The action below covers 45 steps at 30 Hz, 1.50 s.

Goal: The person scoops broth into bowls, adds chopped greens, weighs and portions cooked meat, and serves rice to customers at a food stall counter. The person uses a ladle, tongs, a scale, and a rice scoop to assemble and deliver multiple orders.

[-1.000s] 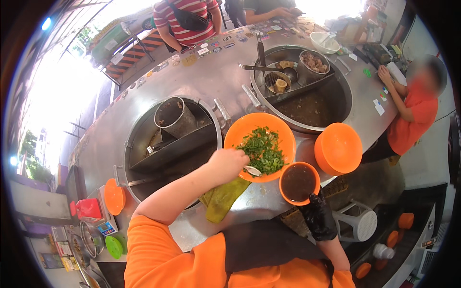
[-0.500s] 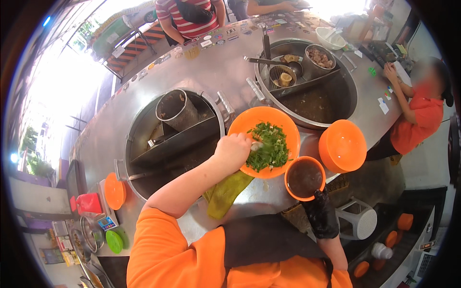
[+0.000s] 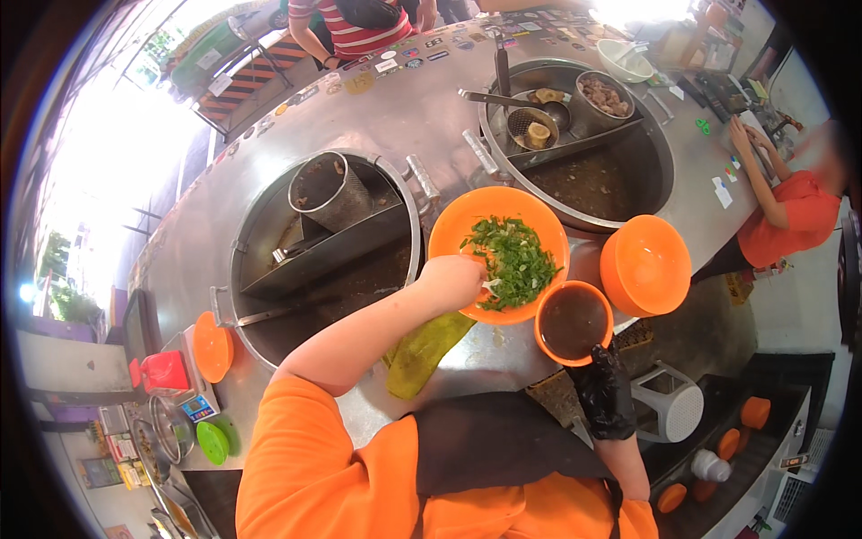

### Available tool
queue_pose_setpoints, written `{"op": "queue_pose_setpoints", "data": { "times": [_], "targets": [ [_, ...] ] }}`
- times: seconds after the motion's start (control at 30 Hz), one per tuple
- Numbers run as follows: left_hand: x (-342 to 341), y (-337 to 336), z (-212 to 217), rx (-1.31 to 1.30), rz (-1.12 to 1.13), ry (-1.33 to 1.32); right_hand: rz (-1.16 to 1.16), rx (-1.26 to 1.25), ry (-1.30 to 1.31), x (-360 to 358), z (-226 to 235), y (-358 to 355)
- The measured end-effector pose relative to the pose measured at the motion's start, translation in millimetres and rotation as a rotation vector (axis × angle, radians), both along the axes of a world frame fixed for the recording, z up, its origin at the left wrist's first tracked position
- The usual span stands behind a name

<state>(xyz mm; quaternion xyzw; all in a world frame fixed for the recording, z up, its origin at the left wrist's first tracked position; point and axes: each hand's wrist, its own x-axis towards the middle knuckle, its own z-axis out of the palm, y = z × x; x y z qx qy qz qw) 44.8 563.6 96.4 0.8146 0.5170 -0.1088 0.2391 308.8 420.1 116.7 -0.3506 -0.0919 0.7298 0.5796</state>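
Note:
My bare left hand (image 3: 453,279) reaches over an orange plate (image 3: 452,220) heaped with chopped green herbs (image 3: 514,262). Its fingers are closed together at the heap's left edge, with something whitish by the fingertips; what they grip is mostly hidden. My right hand (image 3: 603,393), in a black glove, grips the near rim of an orange bowl (image 3: 550,357) of dark brown broth (image 3: 573,322). That bowl is held level, close by the plate's lower right edge. Just right of it stands a larger orange bowl, apparently stacked (image 3: 646,265).
Two big divided pots are set in the steel counter, the left pot (image 3: 415,242) and the right pot (image 3: 666,171), with strainers and ladles. A yellow-green cloth (image 3: 429,355) lies below the plate. A co-worker (image 3: 795,211) stands at right; a striped-shirt person (image 3: 368,40) is across the counter.
My left hand has shifted slightly right, further into the greens. The right hand still holds the broth bowl, nearly unmoved. The whole view has tilted a little.

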Motion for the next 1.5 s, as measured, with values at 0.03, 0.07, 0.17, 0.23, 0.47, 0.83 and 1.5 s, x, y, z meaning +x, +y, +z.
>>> {"op": "queue_pose_setpoints", "data": {
  "times": [0.03,0.07,0.17,0.23,0.47,0.83,1.5],
  "targets": [
    [0,1,-3,0.01,0.005,-0.046,-0.008,-0.02,0.003,0,0,0],
    [-1,2,-4,0.009,0.008,-0.094,-0.012,-0.023,0.011,0,0,1],
    [-5,-1,-1,0.122,-0.045,0.04,-0.013,0.006,0.018,-1,0,4],
    [-3,-4,1,0.163,-0.082,0.137,-0.008,0.025,0.018,-2,0,6],
    [21,-1,-17,-0.015,0.099,-0.148,-0.008,0.023,0.025,3,-2,7],
    [15,-10,85,0.273,0.09,-0.384,0.041,0.034,-0.008,10,-5,13],
    [10,3,-9,0.154,0.067,-0.025,0.031,0.024,0.008,15,-11,20]
  ]
}}
